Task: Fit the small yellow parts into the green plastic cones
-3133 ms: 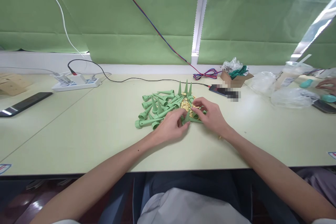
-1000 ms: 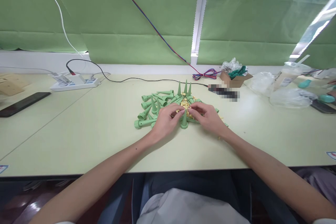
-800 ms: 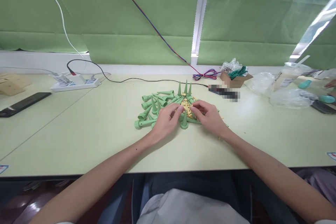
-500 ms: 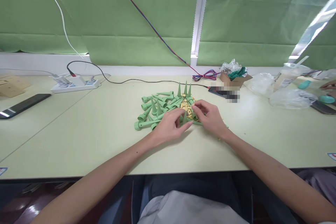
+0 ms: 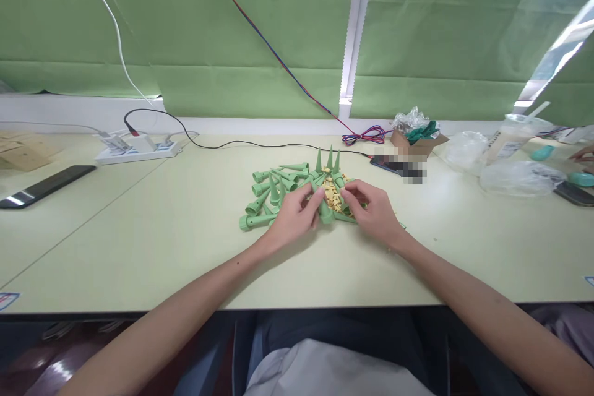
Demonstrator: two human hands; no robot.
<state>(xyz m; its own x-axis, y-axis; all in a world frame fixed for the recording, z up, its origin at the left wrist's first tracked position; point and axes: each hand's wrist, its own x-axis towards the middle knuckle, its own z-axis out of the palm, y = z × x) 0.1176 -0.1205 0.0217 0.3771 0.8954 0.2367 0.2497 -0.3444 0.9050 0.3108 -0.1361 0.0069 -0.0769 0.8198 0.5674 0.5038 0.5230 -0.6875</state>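
Observation:
My left hand (image 5: pixel 297 210) pinches a green plastic spike (image 5: pixel 326 213) between thumb and fingers; its wide end tilts toward me. Close by on the right, my right hand (image 5: pixel 374 210) has thumb and forefinger pressed together beside the small yellow pieces (image 5: pixel 333 197). What those fingertips hold, if anything, is too small or hidden to make out. Many more green spikes (image 5: pixel 258 205) lie heaped to the left, partly behind my left hand. At the back of the heap, several spikes (image 5: pixel 330 158) stand point up.
Behind the heap lie a phone (image 5: pixel 390 165) on a black cable and a coil of red and blue wire (image 5: pixel 371 134). A small cardboard box (image 5: pixel 420 147) stands farther right, near plastic bags (image 5: pixel 520 176) and a cup (image 5: pixel 508 139). Another person's hand (image 5: pixel 585 154) shows at the right edge.
My left hand has closed on a green spike, which now tilts with its wide end toward me instead of standing point up. My right hand stays nearly in place, still pinched.

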